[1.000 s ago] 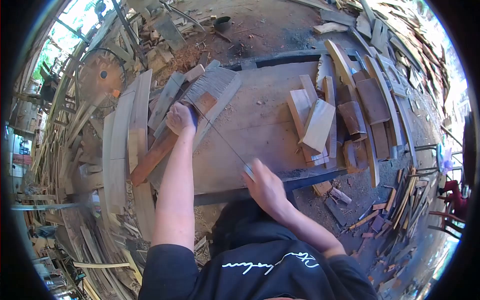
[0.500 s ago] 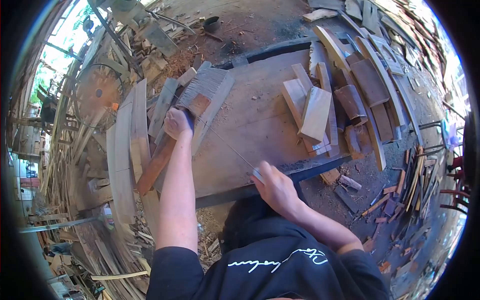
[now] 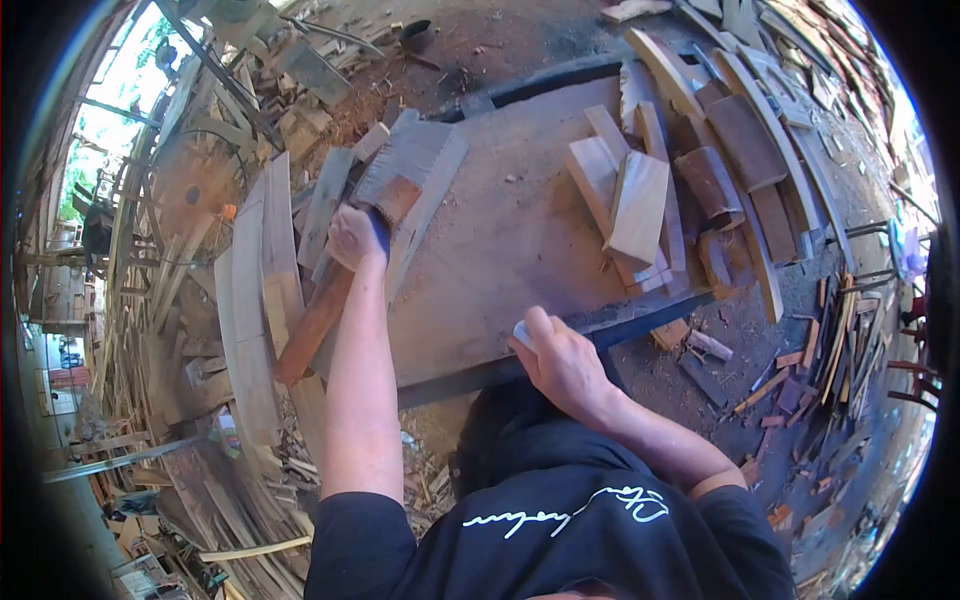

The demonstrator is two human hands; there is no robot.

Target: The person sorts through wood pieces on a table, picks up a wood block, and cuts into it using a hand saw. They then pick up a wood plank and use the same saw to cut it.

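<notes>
My left hand (image 3: 355, 238) is closed, pressed down at the left side of the table. What its fingers hold is hidden. A reddish-brown board (image 3: 316, 332) runs out below it towards me, and a reddish-brown block end (image 3: 399, 198) shows just beyond it, on wide grey boards (image 3: 405, 155). Near the table's front edge, my right hand (image 3: 565, 360) is closed around a small pale object (image 3: 522, 334); its kind is unclear, as only the tip shows. No line is visible between my hands now.
Stacked wood blocks (image 3: 640, 205) lie on the right of the brown table (image 3: 500, 240), beside curved brown pieces (image 3: 708, 185). Long planks (image 3: 243, 310) lean at the left near a round saw blade (image 3: 193, 193). Offcuts (image 3: 790, 385) litter the floor to the right.
A thin taut line that ran between my two hands has gone from sight. My right hand has shifted slightly up and right. My left hand stays beside the reddish-brown board.
</notes>
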